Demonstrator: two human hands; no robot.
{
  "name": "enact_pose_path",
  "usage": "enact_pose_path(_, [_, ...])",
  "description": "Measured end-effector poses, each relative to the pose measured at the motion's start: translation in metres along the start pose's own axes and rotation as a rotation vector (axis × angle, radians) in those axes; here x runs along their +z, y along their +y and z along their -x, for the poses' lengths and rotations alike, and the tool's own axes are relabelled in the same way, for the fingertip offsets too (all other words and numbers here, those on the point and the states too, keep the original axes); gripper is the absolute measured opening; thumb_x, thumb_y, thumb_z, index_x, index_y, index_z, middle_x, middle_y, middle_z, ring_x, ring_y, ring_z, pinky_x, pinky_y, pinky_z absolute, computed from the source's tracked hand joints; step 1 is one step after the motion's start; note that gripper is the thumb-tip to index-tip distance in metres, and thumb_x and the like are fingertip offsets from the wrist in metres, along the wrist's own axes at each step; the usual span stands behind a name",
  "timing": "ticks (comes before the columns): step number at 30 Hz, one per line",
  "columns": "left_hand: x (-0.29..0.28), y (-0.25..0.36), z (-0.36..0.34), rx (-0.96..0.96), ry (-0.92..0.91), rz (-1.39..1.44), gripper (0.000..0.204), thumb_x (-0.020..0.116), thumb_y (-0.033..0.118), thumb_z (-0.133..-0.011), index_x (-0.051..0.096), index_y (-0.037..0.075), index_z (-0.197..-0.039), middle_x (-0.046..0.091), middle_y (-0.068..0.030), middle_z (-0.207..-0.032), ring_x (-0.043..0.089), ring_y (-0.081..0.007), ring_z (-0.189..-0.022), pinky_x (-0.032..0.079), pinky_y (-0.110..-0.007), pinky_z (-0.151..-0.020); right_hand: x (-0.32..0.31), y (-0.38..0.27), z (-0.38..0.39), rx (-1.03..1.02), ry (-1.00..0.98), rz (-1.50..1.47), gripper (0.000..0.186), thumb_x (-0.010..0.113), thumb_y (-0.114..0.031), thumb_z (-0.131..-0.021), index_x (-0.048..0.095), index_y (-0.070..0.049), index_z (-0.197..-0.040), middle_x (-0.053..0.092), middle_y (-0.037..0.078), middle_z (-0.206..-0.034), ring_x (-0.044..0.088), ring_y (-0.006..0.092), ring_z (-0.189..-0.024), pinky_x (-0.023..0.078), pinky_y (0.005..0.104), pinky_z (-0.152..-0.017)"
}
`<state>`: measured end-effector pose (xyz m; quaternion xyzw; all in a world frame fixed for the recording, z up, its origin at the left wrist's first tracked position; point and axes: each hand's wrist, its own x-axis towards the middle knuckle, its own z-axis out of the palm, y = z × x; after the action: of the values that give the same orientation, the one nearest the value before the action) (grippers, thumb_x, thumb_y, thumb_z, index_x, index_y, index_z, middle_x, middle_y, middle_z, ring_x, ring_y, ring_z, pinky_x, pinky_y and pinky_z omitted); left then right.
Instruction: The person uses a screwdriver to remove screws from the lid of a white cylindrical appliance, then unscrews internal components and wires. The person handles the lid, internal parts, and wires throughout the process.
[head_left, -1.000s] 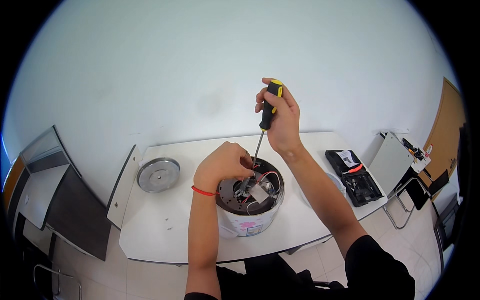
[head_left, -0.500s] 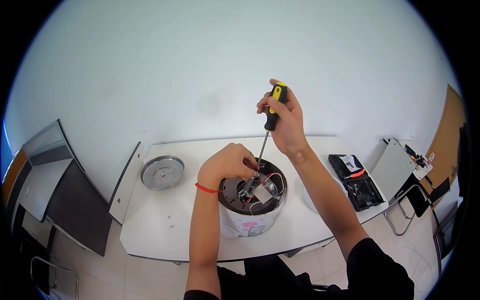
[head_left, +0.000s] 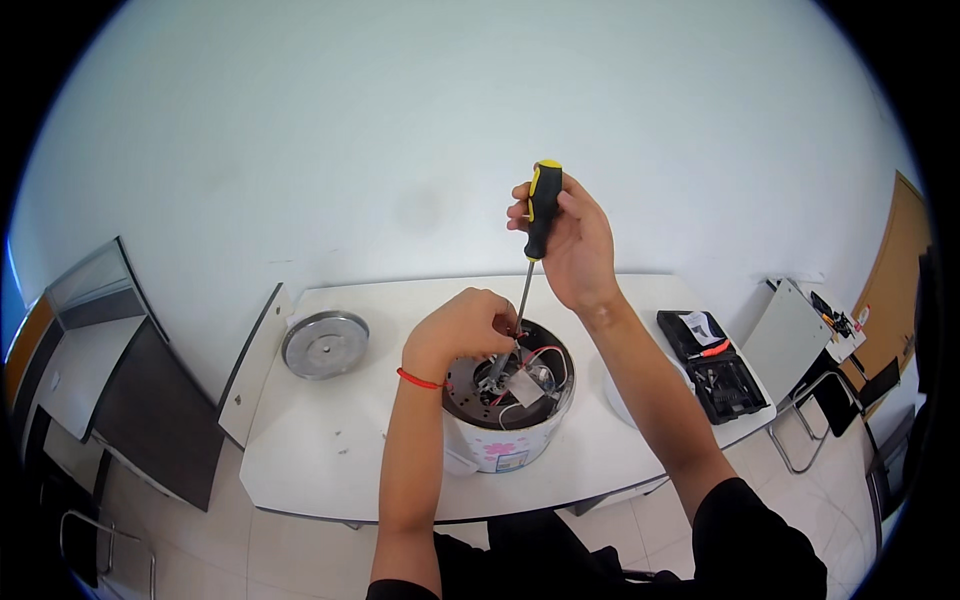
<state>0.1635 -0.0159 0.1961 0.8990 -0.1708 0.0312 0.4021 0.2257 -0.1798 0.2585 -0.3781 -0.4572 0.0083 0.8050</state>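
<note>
On the table stands a round white appliance [head_left: 505, 450], much like an upturned rice cooker, with pink flowers on its side. Its open top shows a dark metal inside, with red and white wires [head_left: 546, 351] and a pale flat piece [head_left: 526, 388]. My right hand [head_left: 583, 245] grips a black and yellow screwdriver [head_left: 544, 210] by the handle, held nearly upright. The shaft runs down into the appliance's far part. My left hand [head_left: 462, 325] is closed over the rim beside the shaft's lower end. What its fingertips pinch is hidden.
A round metal cover [head_left: 325, 346] lies on the white table [head_left: 340, 480] at left. To the right is an open black tool case [head_left: 728, 388] with an orange-handled tool. A white round piece [head_left: 621, 402] shows partly behind my right forearm. A wall stands behind the table.
The screwdriver handle has turned in my right hand and tipped slightly left, and my fingers have shifted round it. My left hand has moved slightly right, still beside the shaft.
</note>
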Motion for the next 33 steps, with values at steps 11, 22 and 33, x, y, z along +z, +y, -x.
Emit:
enact_pose_path(11, [0.001, -0.003, -0.002, 0.102, 0.087, -0.147, 0.028, 0.076, 0.018, -0.072, 0.078, -0.003, -0.09, 0.074, -0.0139, -0.075, 0.067, -0.0189, -0.058, 0.054, -0.031, -0.056, -0.007, 0.0, -0.001, -0.03, -0.057, -0.063, 0.042, 0.039, -0.024, -0.1, 0.05, 0.001, -0.132, 0.066, 0.018, -0.105, 0.062, 0.0238, -0.082, 0.05, 0.0389, -0.079])
enact_pose_path(22, [-0.007, 0.001, 0.005, 0.151, 0.16, -0.128, 0.021, 0.076, 0.013, -0.073, 0.077, -0.003, -0.087, 0.074, -0.0119, -0.074, 0.068, -0.0165, -0.064, 0.054, -0.028, -0.061, 0.002, -0.015, -0.004, -0.169, 0.025, 0.04, 0.033, 0.052, -0.023, -0.101, 0.05, 0.002, -0.123, 0.062, 0.013, -0.093, 0.058, 0.021, -0.078, 0.048, 0.0345, -0.074])
enact_pose_path(33, [-0.061, -0.034, 0.072, -0.185, 0.369, 0.224, 0.013, 0.074, 0.011, -0.078, 0.073, 0.0, -0.084, 0.071, -0.0068, -0.074, 0.067, -0.012, -0.065, 0.051, -0.027, -0.058, -0.017, -0.083, 0.031, -0.557, 0.075, -0.144, 0.025, 0.048, -0.029, -0.11, 0.053, -0.009, -0.125, 0.056, 0.007, -0.106, 0.052, 0.0182, -0.087, 0.043, 0.0339, -0.077])
